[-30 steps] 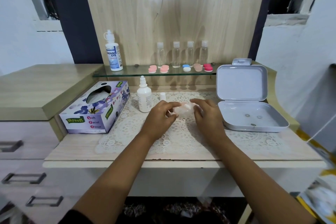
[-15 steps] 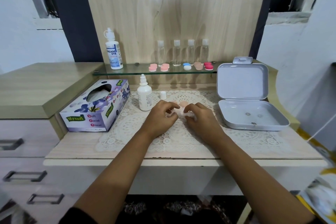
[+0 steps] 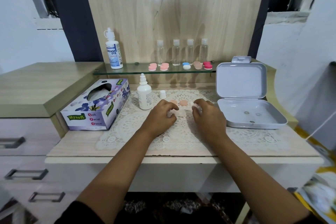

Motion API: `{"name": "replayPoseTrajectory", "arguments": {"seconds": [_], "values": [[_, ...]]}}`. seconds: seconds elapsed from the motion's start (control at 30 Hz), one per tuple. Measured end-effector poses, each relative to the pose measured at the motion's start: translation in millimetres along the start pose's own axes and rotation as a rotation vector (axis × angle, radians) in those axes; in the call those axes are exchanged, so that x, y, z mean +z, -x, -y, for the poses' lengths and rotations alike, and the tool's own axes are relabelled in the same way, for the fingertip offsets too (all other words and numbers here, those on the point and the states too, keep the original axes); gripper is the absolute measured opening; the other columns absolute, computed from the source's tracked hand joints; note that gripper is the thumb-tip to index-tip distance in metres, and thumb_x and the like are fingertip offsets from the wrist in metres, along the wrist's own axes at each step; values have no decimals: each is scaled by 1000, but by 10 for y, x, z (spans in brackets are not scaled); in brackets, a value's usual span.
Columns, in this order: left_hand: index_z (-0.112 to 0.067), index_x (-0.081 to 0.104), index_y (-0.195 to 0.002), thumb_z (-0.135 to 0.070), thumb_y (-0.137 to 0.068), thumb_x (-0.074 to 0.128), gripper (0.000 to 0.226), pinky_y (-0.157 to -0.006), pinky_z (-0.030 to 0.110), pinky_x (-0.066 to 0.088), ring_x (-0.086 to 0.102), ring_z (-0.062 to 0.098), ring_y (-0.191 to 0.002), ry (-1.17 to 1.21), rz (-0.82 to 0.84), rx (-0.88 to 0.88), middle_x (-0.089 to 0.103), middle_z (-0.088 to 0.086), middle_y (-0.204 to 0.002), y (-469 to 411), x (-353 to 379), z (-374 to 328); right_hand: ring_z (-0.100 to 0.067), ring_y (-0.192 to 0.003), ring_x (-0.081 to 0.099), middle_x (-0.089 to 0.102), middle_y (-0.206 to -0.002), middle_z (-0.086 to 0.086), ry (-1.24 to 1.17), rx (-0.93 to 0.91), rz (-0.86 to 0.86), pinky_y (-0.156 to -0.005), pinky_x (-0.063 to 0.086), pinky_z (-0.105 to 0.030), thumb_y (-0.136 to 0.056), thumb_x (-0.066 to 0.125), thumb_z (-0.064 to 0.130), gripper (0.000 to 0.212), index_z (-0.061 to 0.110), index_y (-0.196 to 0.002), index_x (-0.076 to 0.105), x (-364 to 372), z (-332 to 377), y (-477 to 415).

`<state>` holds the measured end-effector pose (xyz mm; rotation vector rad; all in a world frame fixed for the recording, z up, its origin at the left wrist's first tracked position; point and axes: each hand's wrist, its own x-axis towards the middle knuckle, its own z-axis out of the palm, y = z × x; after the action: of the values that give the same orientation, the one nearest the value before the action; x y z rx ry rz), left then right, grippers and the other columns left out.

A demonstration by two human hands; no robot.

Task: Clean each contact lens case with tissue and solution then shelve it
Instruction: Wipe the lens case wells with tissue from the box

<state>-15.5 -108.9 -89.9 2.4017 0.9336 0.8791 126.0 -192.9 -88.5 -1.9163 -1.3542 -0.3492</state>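
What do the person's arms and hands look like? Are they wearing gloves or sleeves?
No gloves: the left hand and right hand are bare, with no rings, watch or bracelets showing. Both forearms are uncovered too. Only a bit of dark sleeve shows near the left elbow at the bottom edge.

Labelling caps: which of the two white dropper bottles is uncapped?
The plain white bottle on the lace mat; its bare nozzle shows and its cap stands beside it. The Dream Eye bottle on the glass shelf is capped.
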Motion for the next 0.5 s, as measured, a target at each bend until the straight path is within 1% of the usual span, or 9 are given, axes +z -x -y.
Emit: {"name": "replayPoseTrajectory", "arguments": {"seconds": [0.07, 0.13, 0.23, 0.3, 0.43, 0.5], "values": [[-18, 62, -113, -10, -84, 56, 31, -91, 30, 43, 53, 18, -103, -28, 7, -5, 51, -1, -111, 8, -2, -15, -30, -96, 58, 63, -110, -9, 32, 40, 11, -69, 42, -33, -95, 45, 26, 26, 17, -117, 57, -8, -3, 3], [-19, 59, -118, -11, -85, 55, 34, -88, 30, 44, 54, 18, -102, -63, 10, 3, 50, 0, -117, 13, -8, -34, -31, -95, 57, 63, -108, -12, 41, 48, 32, -72, 44, -35, -96, 45, 24, 26, 14, -117, 56, 2, -9, 3], [-21, 54, -124, -15, -86, 54, 38, -85, 30, 45, 54, 18, -98, -110, 28, -11, 48, -1, -120, 8, -35, -61, -32, -93, 56, 64, -102, -15, 74, 60, 82, -73, 44, -37, -96, 44, 20, 24, 11, -115, 55, 5, -6, -12], [-23, 50, -128, -17, -86, 55, 43, -86, 31, 46, 54, 18, -98, -109, 61, -48, 46, 0, -121, -15, -61, -71, -33, -93, 55, 64, -101, -17, 73, 66, 130, -74, 43, -37, -96, 43, 19, 24, 11, -116, 54, -7, -8, -21], [-25, 45, -132, -18, -86, 56, 49, -92, 30, 43, 52, 19, -106, -125, 148, -90, 42, 2, -124, -71, -100, -70, -33, -96, 55, 63, -103, -19, 28, 59, 223, -75, 42, -36, -96, 43, 16, 24, 10, -116, 54, -94, -14, -28], [-26, 44, -134, -18, -86, 55, 50, -93, 31, 43, 52, 19, -106, -104, 179, -110, 41, 3, -126, -79, -121, -79, -33, -97, 54, 63, -104, -20, -10, 64, 267, -76, 41, -35, -96, 44, 15, 23, 8, -114, 55, -153, -5, -44]]}}
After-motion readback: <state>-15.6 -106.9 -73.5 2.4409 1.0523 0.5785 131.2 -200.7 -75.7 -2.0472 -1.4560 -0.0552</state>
